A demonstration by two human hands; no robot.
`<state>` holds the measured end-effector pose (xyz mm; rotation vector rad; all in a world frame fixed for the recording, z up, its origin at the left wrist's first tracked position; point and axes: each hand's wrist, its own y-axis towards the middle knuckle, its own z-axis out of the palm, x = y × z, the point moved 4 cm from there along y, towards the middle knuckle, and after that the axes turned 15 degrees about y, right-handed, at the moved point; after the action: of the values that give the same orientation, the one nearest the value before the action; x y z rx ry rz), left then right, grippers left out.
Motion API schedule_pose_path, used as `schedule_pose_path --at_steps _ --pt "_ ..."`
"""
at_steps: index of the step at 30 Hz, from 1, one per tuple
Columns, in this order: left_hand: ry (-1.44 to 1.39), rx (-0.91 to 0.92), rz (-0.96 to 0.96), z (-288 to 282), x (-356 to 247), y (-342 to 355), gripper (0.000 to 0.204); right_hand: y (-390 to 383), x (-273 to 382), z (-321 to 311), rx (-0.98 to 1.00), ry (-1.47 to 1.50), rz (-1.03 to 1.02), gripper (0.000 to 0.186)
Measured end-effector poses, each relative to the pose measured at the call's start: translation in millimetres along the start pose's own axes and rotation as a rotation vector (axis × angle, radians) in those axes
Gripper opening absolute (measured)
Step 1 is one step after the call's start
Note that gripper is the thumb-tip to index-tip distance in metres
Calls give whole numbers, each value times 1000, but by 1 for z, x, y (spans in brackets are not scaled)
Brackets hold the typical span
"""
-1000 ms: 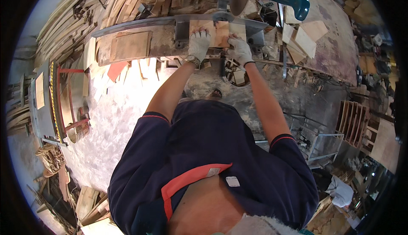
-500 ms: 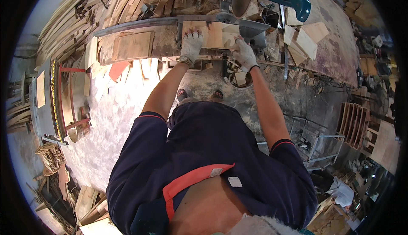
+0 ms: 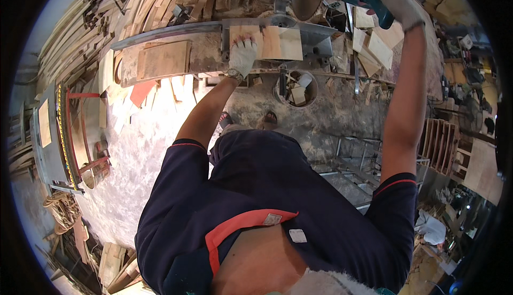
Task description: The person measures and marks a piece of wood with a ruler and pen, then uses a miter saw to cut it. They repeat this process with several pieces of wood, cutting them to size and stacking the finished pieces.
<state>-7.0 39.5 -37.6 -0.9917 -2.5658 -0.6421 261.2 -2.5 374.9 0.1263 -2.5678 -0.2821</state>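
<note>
My left hand (image 3: pixel 243 57), in a pale fingerless-tipped work glove, lies with fingers stretched on a light wooden board (image 3: pixel 271 43). The board sits on the saw's bed, with its far edge close to the long metal fence (image 3: pixel 171 34). At the upper right, my gloved right hand (image 3: pixel 394 1) wraps around the teal handle (image 3: pixel 383 19) of a chop saw. The saw's grey guard (image 3: pixel 306 8) stands beyond the board; its blade is hard to make out. Part of the handle is hidden under my fingers.
Flat wooden pieces (image 3: pixel 163 60) lie left of the saw bed, and offcuts (image 3: pixel 379 49) lie to its right. A round bin (image 3: pixel 297 89) holding scraps stands below the bench edge. Long timber strips (image 3: pixel 80 33) are stacked at the far left. A metal frame (image 3: pixel 352 161) stands at right.
My right hand has left the board's right end and moved up and right onto the saw handle. My left hand stays on the board.
</note>
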Motion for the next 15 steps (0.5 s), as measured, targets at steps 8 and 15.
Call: schedule_pose_path --at_steps 8,15 --pt "-15 20 -23 0 -4 -1 49 -45 3 58 43 179 558 44" --pt "-174 65 -14 6 -8 -3 56 -160 -36 168 -256 193 742 41"
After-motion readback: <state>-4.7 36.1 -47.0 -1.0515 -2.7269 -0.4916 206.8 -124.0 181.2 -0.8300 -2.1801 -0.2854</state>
